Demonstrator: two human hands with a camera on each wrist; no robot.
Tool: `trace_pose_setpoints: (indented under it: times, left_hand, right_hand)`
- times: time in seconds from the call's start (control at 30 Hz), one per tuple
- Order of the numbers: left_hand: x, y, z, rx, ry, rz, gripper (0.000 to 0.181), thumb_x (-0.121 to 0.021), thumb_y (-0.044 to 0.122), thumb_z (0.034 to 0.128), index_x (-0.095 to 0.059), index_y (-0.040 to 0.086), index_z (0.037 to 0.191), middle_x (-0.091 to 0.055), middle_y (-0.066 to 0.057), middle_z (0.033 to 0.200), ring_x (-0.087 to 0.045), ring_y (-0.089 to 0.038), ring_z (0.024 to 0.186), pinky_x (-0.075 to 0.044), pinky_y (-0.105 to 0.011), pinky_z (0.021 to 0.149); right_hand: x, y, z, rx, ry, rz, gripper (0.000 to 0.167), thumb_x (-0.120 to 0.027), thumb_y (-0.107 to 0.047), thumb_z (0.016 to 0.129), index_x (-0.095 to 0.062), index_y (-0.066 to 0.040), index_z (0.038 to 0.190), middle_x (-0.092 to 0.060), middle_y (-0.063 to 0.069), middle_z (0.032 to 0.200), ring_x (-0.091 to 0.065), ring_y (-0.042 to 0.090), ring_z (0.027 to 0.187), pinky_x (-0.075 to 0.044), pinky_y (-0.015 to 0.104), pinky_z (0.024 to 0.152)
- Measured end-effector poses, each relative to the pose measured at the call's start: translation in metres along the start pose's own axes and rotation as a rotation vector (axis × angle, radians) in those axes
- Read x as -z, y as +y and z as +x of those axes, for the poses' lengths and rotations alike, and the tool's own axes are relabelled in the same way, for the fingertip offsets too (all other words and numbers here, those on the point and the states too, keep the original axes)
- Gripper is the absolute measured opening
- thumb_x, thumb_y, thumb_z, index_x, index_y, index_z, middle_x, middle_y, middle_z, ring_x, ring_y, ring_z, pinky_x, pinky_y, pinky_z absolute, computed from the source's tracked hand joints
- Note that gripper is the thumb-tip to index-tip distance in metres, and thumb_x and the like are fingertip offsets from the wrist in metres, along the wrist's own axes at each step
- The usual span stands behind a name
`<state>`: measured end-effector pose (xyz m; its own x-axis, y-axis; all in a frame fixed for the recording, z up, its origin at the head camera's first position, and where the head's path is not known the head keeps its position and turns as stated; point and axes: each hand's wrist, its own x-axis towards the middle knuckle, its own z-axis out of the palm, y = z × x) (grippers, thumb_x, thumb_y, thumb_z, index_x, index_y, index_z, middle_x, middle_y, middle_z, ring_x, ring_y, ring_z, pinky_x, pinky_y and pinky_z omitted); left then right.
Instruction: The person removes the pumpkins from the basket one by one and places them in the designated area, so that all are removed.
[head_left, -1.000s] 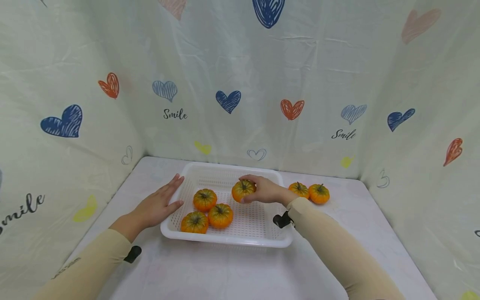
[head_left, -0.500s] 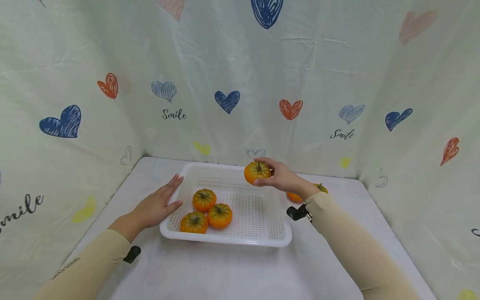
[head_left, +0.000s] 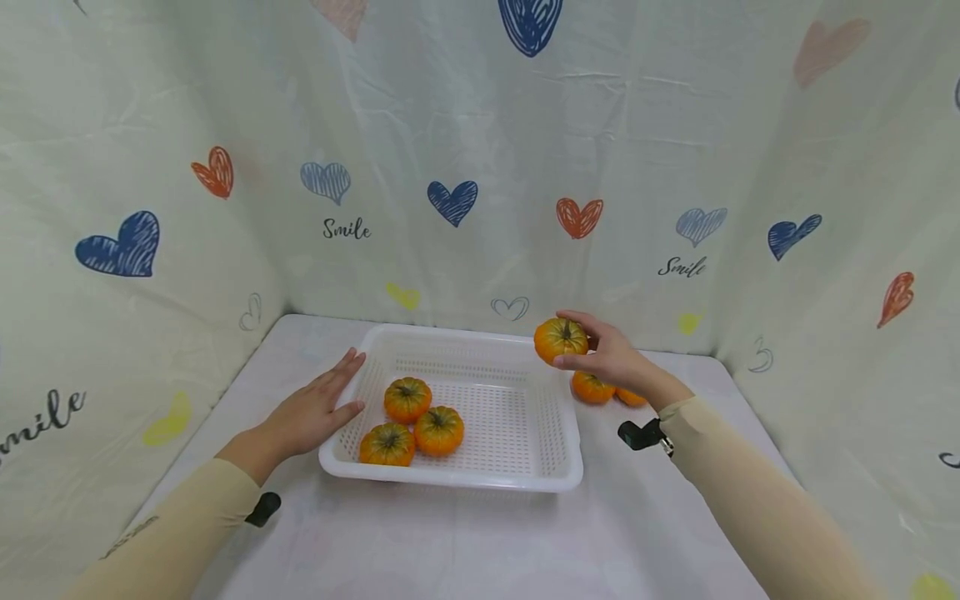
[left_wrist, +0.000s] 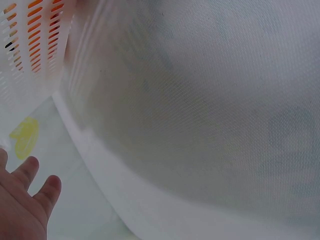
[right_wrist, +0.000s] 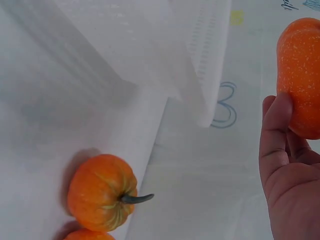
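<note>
My right hand (head_left: 611,354) grips a small orange pumpkin (head_left: 561,340) with green streaks and a stem. It is held up above the back right corner of a white perforated basket (head_left: 450,481). The right wrist view shows this pumpkin (right_wrist: 302,75) from its side, fingers and thumb around it. My left hand (head_left: 311,412) lies with straight fingers against the basket's left rim; in the left wrist view the hand (left_wrist: 25,205) is partly cut off. Three pumpkins sit in the basket's left half, among them a front right one (head_left: 439,431).
To the right of the basket, two more pumpkins lie on the table, one (head_left: 592,388) partly hidden below my right hand and another (head_left: 632,397) under the wrist. A white cloth covers the table (head_left: 450,550). A curtain printed with hearts (head_left: 450,108) stands behind and at both sides.
My right hand has lifted the pumpkin out of the basket and carried it up and to the right, over the basket's back right corner. The left hand stays at the left rim.
</note>
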<state>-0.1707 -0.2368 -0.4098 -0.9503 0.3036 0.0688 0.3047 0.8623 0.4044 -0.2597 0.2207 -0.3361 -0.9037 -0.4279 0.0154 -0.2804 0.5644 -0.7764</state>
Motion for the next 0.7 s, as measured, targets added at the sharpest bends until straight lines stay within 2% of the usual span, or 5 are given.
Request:
trace_pose_setpoints:
  times: [0.5,0.7]
  left_hand:
    - [-0.004,-0.004,0.002,0.007,0.006,0.006,0.074,-0.054,0.037,0.1021,-0.017,0.010,0.160,-0.012,-0.016,0.165,-0.025,-0.043,0.145,-0.028,-0.063,0.111]
    - [-0.005,-0.005,0.002,0.019,0.007,0.010,0.075,-0.053,0.038,0.1020,-0.015,0.011,0.161,-0.011,-0.015,0.165,-0.025,-0.042,0.145,-0.027,-0.063,0.111]
  right_hand:
    - [0.027,0.050,-0.035,-0.120,0.083,-0.043,0.088,-0.078,-0.045,0.085,-0.032,-0.020,0.156,-0.039,0.016,0.150,-0.050,0.038,0.121,-0.048,0.051,0.100]
    - [0.036,0.073,-0.048,-0.177,0.149,-0.071,0.092,-0.076,-0.050,0.085,-0.029,-0.019,0.158,-0.035,0.020,0.152,-0.047,0.043,0.124,-0.049,0.054,0.099]
